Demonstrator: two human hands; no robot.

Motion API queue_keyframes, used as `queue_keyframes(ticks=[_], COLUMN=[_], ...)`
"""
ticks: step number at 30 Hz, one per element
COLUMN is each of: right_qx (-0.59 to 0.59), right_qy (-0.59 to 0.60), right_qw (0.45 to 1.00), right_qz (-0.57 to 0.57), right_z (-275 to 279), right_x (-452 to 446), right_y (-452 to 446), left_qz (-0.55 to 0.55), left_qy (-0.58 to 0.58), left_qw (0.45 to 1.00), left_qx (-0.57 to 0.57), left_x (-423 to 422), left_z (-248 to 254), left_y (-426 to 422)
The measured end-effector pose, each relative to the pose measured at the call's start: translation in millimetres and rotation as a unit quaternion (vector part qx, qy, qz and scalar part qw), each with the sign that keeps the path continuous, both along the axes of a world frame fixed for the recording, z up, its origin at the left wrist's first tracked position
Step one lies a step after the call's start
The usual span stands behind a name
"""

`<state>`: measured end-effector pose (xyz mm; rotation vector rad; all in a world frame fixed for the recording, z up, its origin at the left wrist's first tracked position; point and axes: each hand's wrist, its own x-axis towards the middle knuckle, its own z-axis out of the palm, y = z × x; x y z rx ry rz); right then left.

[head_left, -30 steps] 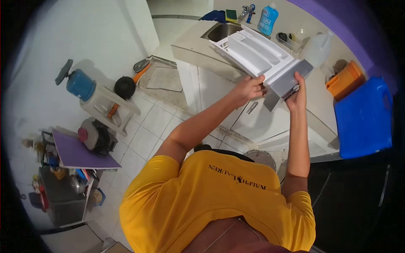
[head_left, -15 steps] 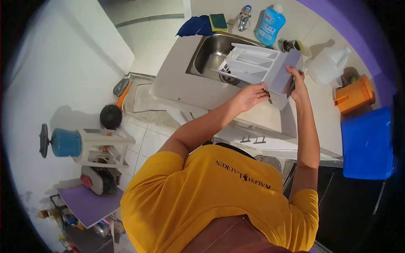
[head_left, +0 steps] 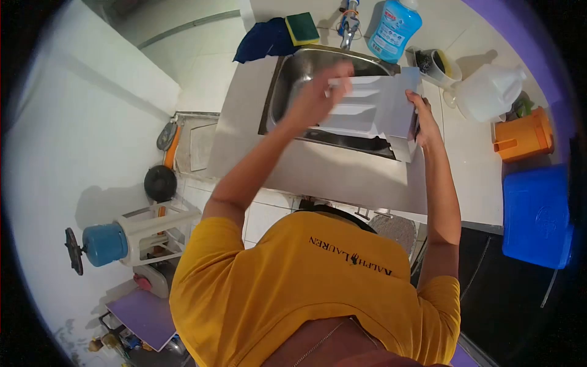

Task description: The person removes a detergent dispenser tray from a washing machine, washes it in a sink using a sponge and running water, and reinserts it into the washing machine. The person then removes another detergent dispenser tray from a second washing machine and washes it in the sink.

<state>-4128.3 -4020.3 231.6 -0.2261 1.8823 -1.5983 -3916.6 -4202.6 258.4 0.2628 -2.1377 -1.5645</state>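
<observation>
A white drawer-like tray (head_left: 358, 113) with long compartments and a grey front panel lies over the steel sink (head_left: 278, 92). My right hand (head_left: 426, 122) grips the tray by the grey panel at its right end. Blurred by motion, my left hand (head_left: 321, 95) is raised over the sink by the tray's left end; its fingers are smeared. The metal faucet (head_left: 349, 30) stands behind the sink, just beyond the tray.
A blue soap bottle (head_left: 394, 29), a sponge (head_left: 302, 29) and a dark blue cloth (head_left: 264, 40) sit behind the sink. To the right are a clear jug (head_left: 491, 92), an orange container (head_left: 524, 134) and a blue bin (head_left: 537, 214).
The tray has come down over the sink, its grey panel turned nearly upright in view. My left hand has left the panel and moved left; my right hand still holds it.
</observation>
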Motion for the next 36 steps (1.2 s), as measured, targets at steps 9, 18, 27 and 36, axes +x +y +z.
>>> queue_keyframes(ticks=[9,18,27,36], right_qx=[0.0,0.079,0.098,-0.011], right_qy=[0.054,0.144,0.201,0.124], right_qw=[0.998,0.985,0.971,0.991], right_qz=[0.029,0.047,0.089,0.044], right_z=[-18.8,-33.8,-22.2,-30.6], right_x=[-16.3,-27.6,-18.9,-8.9], right_y=[-23.9,-43.6,-33.4,-29.3], left_qz=[0.069,0.201,0.256,0.115], left_qy=[0.217,0.087,0.079,0.03], left_qw=[0.884,0.895,0.89,0.962], left_qx=[-0.408,-0.388,-0.37,-0.247], left_x=[-120.8,-121.3,-127.6,-95.4], left_z=[22.6,29.2,26.9,4.2], left_y=[-83.8,-55.8,-48.4,-83.3])
